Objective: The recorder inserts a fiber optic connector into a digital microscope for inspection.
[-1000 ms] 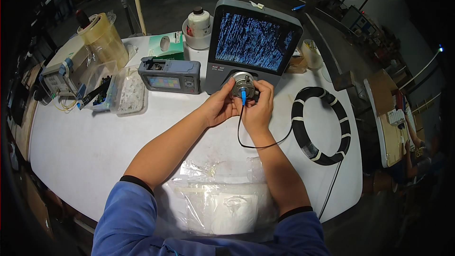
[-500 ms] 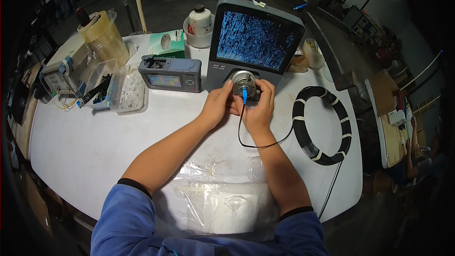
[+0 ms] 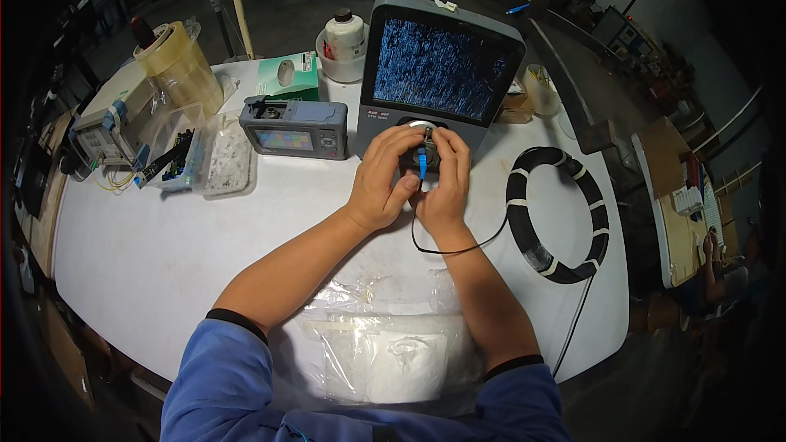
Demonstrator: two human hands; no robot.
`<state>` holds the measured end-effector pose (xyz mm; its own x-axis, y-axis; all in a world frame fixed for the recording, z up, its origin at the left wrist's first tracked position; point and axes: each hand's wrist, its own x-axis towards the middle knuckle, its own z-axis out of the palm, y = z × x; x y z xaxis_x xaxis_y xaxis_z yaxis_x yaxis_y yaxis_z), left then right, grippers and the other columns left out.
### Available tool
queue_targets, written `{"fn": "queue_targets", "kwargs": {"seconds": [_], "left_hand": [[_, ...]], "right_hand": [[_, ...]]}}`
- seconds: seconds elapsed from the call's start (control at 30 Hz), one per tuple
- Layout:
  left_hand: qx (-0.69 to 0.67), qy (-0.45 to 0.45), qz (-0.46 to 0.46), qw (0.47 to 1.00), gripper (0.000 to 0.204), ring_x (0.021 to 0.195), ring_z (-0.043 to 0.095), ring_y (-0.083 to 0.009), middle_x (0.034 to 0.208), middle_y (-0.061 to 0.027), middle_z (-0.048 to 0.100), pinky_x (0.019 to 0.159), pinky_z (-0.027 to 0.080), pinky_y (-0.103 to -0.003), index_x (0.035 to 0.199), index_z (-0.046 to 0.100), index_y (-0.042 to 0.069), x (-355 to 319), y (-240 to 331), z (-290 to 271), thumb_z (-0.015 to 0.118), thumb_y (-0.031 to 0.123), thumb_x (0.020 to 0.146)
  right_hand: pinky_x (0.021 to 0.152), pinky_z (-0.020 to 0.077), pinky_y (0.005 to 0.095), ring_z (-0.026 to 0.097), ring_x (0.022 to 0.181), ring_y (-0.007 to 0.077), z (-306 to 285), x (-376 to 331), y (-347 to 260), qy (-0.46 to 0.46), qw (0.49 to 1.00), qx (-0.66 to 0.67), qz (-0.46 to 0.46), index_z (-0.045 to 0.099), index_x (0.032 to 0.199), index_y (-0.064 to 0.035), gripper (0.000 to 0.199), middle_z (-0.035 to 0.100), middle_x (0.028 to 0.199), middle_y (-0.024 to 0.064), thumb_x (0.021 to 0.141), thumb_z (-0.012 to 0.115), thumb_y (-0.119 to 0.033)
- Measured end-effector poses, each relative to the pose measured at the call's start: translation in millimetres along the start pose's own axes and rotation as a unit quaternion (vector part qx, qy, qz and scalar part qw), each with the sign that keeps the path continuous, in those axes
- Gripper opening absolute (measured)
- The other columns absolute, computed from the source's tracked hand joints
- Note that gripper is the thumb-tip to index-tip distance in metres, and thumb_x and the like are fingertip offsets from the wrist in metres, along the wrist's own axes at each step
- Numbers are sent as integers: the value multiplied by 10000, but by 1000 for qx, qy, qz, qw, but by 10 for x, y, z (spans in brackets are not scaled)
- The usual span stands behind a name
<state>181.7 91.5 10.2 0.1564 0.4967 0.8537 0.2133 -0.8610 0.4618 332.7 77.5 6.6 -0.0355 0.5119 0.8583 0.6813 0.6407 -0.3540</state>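
A grey inspection monitor (image 3: pixel 509 41) stands at the far middle, its dark screen (image 3: pixel 434 65) filled with fine blue streaks. On its lower front is a round metal fixture (image 3: pixel 426 134), largely covered by my fingers. A blue fibre connector (image 3: pixel 422 165) sits at the fixture, with a thin black cable (image 3: pixel 416 233) hanging from it. My left hand (image 3: pixel 381 176) curls over the fixture's top from the left, its thumb beside the connector. From the right, my right hand (image 3: pixel 446 184) has its fingers closed around the fixture's other side. The cable runs to a black coil (image 3: pixel 516 213) bound with white ties.
Left of the monitor stand a grey handheld tester (image 3: pixel 295 129), a green box (image 3: pixel 299 74) and a white bottle (image 3: pixel 345 35) in a tub. Farther left are a plastic bin (image 3: pixel 176 147) and tape rolls (image 3: pixel 184 65). Clear plastic bags (image 3: pixel 385 352) lie near my body.
My left hand's fingers have moved up and right over the top of the fixture. On the screen, the dense blue texture has become thinner, more separate streaks. My right fingers have shifted slightly.
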Motion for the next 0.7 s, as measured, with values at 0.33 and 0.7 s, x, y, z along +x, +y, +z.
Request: {"fn": "queue_targets", "kwargs": {"seconds": [0.33,0.7], "left_hand": [[2,-9,-6,1000,586,1324,555,-443,1418,-235,607,1125,436,-502,1408,571,-7,-7,-1,12,561,449,1040],[-3,-21,-22,1000,630,1353,538,-433,1444,-224,594,1132,430,-504,1440,556,9,6,-10,15,511,510,1061]], "right_hand": [[1052,481,462,596,1228,379,-14,1,19,9,1000,-4,-9,605,1389,10,575,603,1361,178,881,782,-194],[1050,490,461,598,1227,380,-4,-1,5,11,1000,-6,-17,610,1384,5,558,606,1364,179,886,784,-176]]}}
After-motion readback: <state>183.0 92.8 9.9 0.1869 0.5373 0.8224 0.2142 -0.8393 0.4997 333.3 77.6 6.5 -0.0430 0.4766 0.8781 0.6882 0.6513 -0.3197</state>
